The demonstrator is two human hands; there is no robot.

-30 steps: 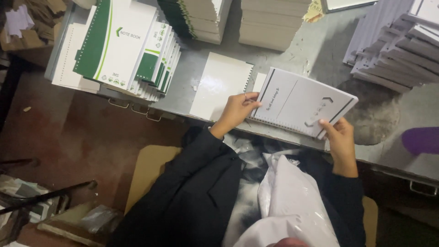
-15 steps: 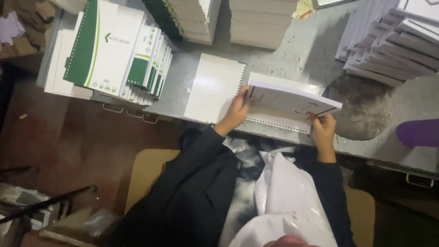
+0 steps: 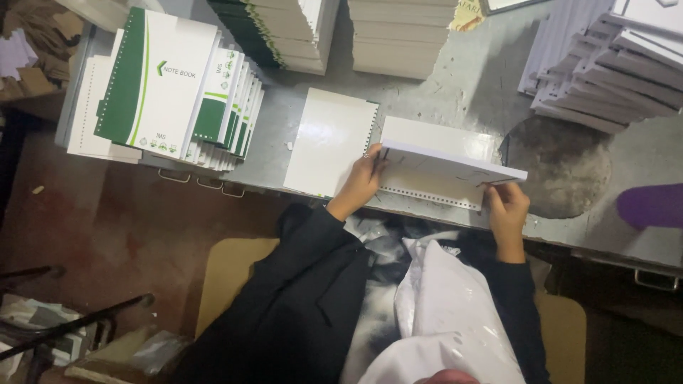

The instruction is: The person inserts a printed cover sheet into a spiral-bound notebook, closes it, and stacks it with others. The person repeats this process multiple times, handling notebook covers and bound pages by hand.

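The thick white block of punched notebook pages (image 3: 434,171) lies on the grey metal table (image 3: 455,92) near its front edge, between the 2 hands. Its upper part is lifted and tilted, so only its thin edge shows; the row of punched holes runs along the lower sheet on the side nearest the person. What is marked on the raised face is too foreshortened to make out.

The left hand (image 3: 361,183) closes its fingers on the block's left end, thumb and fingertips pinching the lifted edge; a ring shows on 1 finger. The right hand (image 3: 506,206) grips the right corner, fingers curled under it and partly hidden by the paper, so the exact hold cannot be told.

Just left of the left fingers lies a flat cream sheet with a punched edge (image 3: 329,142), close to the block; whether they touch is unclear. Further left, a fanned stack of green-and-white spiral notebook covers (image 3: 178,85) overhangs the table edge. Beyond the fingers stand 2 tall paper stacks (image 3: 395,35), cut off by the top of the frame. Right of the right fingers is a round dark stain (image 3: 562,167), then stepped piles of grey-white booklets (image 3: 612,64) and a blurred purple shape (image 3: 651,206) at the frame's edge. A white plastic bag (image 3: 448,313) lies in the lap, hiding the legs.
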